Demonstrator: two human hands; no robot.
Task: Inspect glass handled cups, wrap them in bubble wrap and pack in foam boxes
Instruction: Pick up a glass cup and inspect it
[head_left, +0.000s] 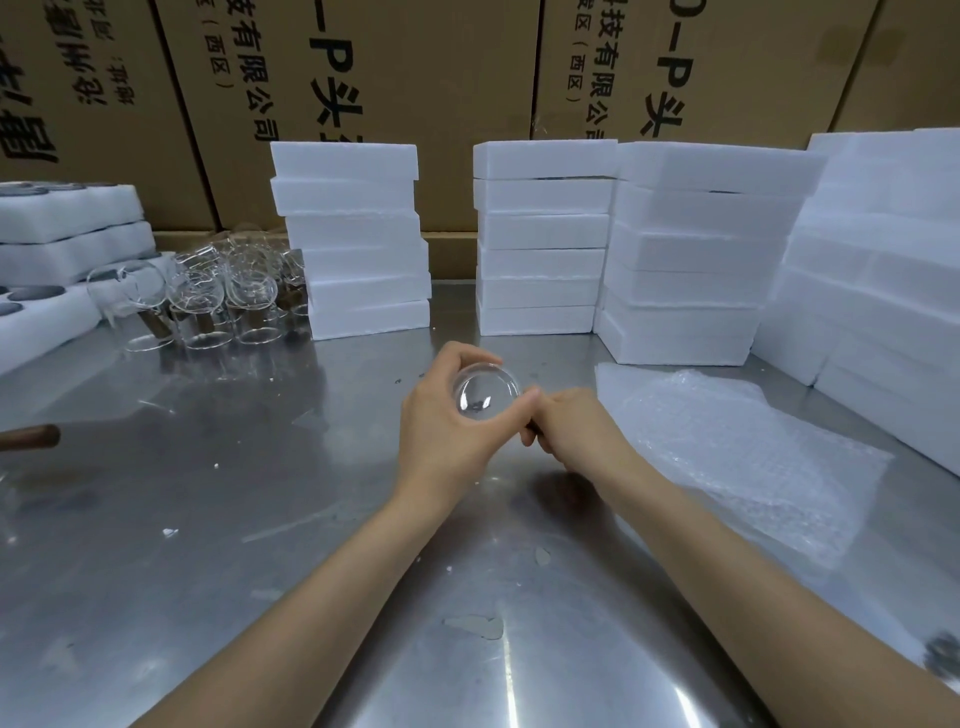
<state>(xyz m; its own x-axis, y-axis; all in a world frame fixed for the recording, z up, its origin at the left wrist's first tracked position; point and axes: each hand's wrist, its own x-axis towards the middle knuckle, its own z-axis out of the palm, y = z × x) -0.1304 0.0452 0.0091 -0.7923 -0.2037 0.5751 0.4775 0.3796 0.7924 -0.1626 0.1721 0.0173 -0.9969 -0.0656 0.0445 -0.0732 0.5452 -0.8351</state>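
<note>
We hold one glass cup (485, 391) above the middle of the steel table (260, 519), its round end turned toward the camera. Our left hand (447, 415) curls around the cup's body, fingers over the far side and thumb under the near rim. Our right hand (571, 423) is closed around a dark part at the cup's right side, mostly hidden under the fingers, likely its handle.

To the right, a sheet of bubble wrap (737, 447) lies flat on the table, its near-left edge close beside our right forearm. Behind it and along the right side stand stacks of white foam boxes (691, 270), with two more stacks (363, 239) straight ahead; a narrow gap of bare table runs between those two. At far left, more glass cups (208, 301) cluster together beside foam trays (62, 239) with round dark pockets. A brown wooden handle (31, 436) pokes in from the left edge. Cardboard cartons (415, 78) wall off the back.

The widest open surface lies in front of and to the left of our hands, dotted with small white scraps.
</note>
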